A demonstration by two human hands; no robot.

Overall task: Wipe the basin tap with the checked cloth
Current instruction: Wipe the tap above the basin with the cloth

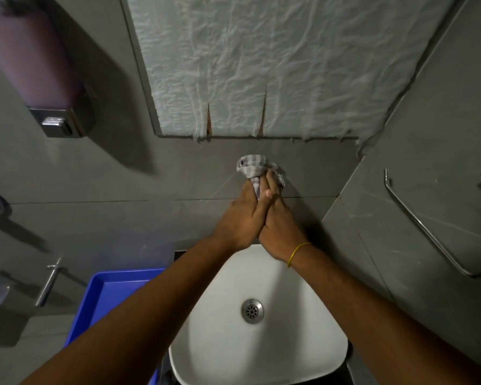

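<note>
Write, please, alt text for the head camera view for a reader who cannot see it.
Both hands, left and right, press together around a checked cloth against the grey wall above a white basin. The tap itself is hidden.

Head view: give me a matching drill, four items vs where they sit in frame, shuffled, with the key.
Items:
1. checked cloth
2. blue tray
3. soap dispenser
4. drain

Places:
A. on the wall, upper left
B. centre of the white basin
C. bunched in both hands against the wall, above the basin
D. left of the basin, low in frame

Pairs: 1-C, 2-D, 3-A, 4-B
</note>
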